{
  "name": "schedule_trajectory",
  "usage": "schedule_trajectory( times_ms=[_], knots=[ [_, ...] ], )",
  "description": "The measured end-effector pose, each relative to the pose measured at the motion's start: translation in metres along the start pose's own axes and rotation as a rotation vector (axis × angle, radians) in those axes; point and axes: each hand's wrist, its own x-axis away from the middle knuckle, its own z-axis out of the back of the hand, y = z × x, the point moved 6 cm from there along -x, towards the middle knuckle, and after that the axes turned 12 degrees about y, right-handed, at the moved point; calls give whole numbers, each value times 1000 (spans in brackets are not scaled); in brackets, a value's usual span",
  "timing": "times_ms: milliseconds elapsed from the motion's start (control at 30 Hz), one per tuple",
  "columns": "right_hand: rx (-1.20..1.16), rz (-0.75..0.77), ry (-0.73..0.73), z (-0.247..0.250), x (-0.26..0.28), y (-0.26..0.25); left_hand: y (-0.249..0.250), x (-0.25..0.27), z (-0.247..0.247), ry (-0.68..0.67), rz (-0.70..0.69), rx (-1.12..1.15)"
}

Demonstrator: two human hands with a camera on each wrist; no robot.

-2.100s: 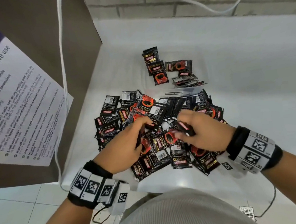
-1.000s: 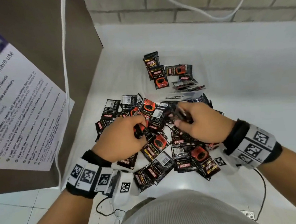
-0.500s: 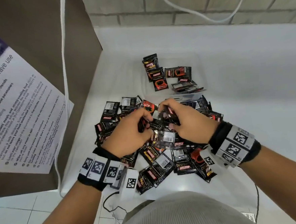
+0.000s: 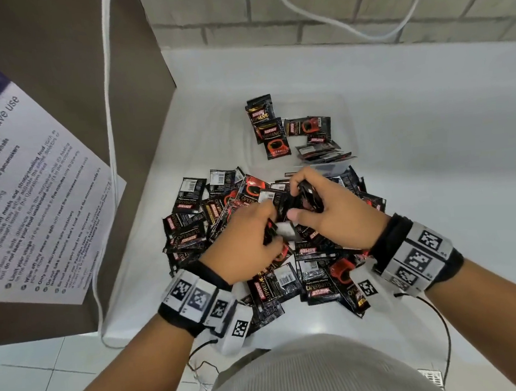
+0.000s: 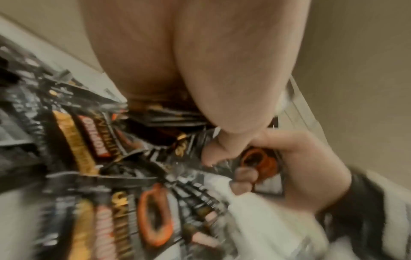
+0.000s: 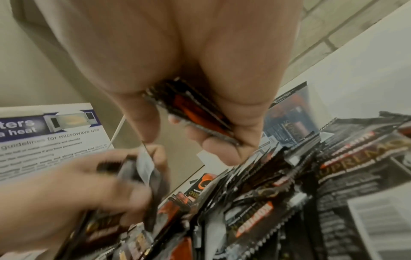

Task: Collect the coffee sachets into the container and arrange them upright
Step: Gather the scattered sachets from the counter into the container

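At frame center, the right hand [image 4: 328, 211] grips a sachet stack [image 6: 195, 112] edge-on, long axis seemingly slanting lower right; the left hand [image 4: 248, 245] pinches another sachet [image 6: 142, 167].

The head camera looks forward and down from above the person's chest onto the white counter [image 4: 431, 152]. The sachet pile [image 4: 191, 227] lies at frame centre, the clear container [image 4: 349, 121] toward 12 o'clock and the microwave notice [image 4: 37, 195] at 9 o'clock.

The left wrist camera sits just behind the left hand [image 5: 200, 70] and looks along it, very near the pile; its picture is blurred.

The right wrist camera looks along the right hand [image 6: 177, 61], equally near.

All three views share the pile. Each wrist view also takes in the opposite hand. The notice appears in the head and right wrist views.
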Motion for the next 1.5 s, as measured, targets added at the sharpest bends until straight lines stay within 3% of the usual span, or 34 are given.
schedule_trajectory(
  times_ms=[67, 167, 233, 367, 600, 833, 900, 967, 1033, 1200, 1300, 1367, 1433, 1500],
  knots=[
    [-76, 16, 2, 4, 3, -13, 0, -1, 15, 26, 146, 307],
    [-212, 58, -33, 3, 6, -37, 14, 0, 33, 45, 383, 1024],
    [-223, 118, -53, -3, 4, -48, 26, 0, 33, 19, 500, 1340],
    [-146, 210, -76, -19, -3, -57, 38, -3, 30, 18, 539, 1457],
    [-79, 166, -84, -39, -9, -39, 25, -3, 22, -10, 597, 1557],
    [77, 123, -119, -10, -28, -41, 10, -4, 29, 86, 552, 1267],
    [208, 167, -17, 16, -50, -37, 0, -2, 39, 124, 484, 978],
    [305, 166, 50, 38, -75, -24, -9, 3, 44, 63, 354, 555],
    [400, 117, 0, 47, -95, -4, -18, 12, 39, -51, 261, 243],
    [688, 5, -168, 44, -111, 31, -27, 41, 16, -260, 104, -16],
    [737, -75, -181, 46, -111, 39, -20, 55, 1, -320, 33, -121],
    [732, -20, -92, 48, -104, 28, -13, 60, -9, -330, -10, -185],
    [624, 129, 5, 42, -86, 4, -7, 60, -17, -316, -46, -262],
    [488, 225, -38, 23, -60, -15, -4, 58, -26, -318, -59, -305]
  ],
)
